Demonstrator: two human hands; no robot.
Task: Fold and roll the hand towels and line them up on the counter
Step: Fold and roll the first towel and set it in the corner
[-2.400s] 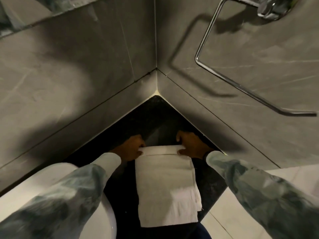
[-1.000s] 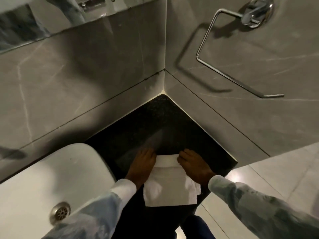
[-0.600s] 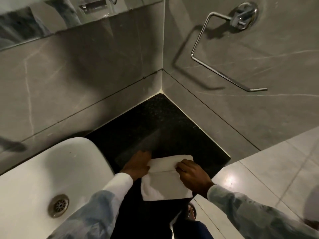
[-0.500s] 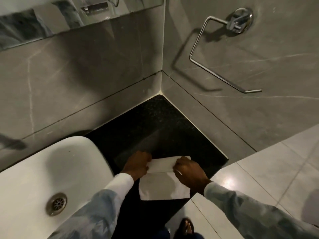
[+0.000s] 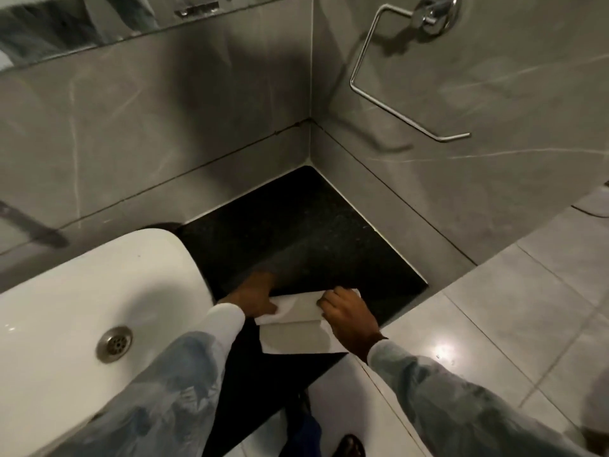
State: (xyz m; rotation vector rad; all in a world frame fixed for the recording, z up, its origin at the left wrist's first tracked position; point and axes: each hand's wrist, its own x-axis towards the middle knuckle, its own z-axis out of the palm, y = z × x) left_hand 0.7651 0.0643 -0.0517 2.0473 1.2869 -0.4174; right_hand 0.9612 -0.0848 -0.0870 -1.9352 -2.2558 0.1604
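A white hand towel (image 5: 298, 336) lies on the black speckled counter (image 5: 306, 232) near its front edge, its far end wound into a thick roll and a short flat strip left toward me. My left hand (image 5: 253, 296) grips the roll's left end. My right hand (image 5: 346, 313) presses its fingers over the roll's right end. Both hands partly hide the ends of the roll.
A white sink basin (image 5: 75, 308) with a metal drain (image 5: 114, 344) sits left of the towel. Grey tiled walls meet in a corner behind the counter. A chrome towel ring (image 5: 395, 77) hangs on the right wall. Pale floor tiles (image 5: 514, 311) lie to the right.
Both hands have rolled the towel toward me; the roll has grown thicker and the flat part shorter. The camera has pulled back and tilted, showing more sink and floor.
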